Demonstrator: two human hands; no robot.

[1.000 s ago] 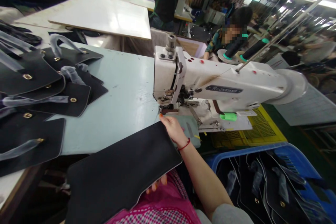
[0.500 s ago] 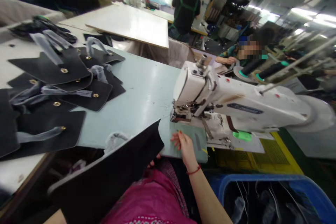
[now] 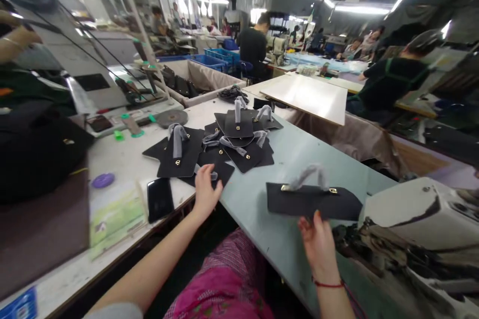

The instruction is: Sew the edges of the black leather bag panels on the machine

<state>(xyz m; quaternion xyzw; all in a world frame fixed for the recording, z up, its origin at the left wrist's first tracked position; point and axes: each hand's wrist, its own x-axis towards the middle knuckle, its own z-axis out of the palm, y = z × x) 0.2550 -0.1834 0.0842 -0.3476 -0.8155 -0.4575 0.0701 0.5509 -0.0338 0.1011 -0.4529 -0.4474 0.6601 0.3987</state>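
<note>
A black bag panel [image 3: 310,203] with gold fittings and a plastic-wrapped handle [image 3: 316,175] is at the edge of my right hand [image 3: 318,244]. Those fingers grip its near edge, over the pale table beside the sewing machine. To the left, my left hand [image 3: 205,192] reaches over the nearest panel [image 3: 224,172] of a pile, thumb apart from the fingers, close to its wrapped handle. Whether the fingertips touch it is unclear. More black panels [image 3: 183,152] with wrapped handles overlap behind that hand.
A white sewing machine [image 3: 419,209] stands at the right. On the left table lie a phone [image 3: 160,199], a purple disc [image 3: 103,180], a green booklet [image 3: 118,217] and thread spools [image 3: 132,124]. Beyond is a raised white board [image 3: 307,94]. Other people work around the room.
My view has swung left, away from the machine. The black panel that was over my lap is now above the table at my right hand. My left hand has come out to the pile.
</note>
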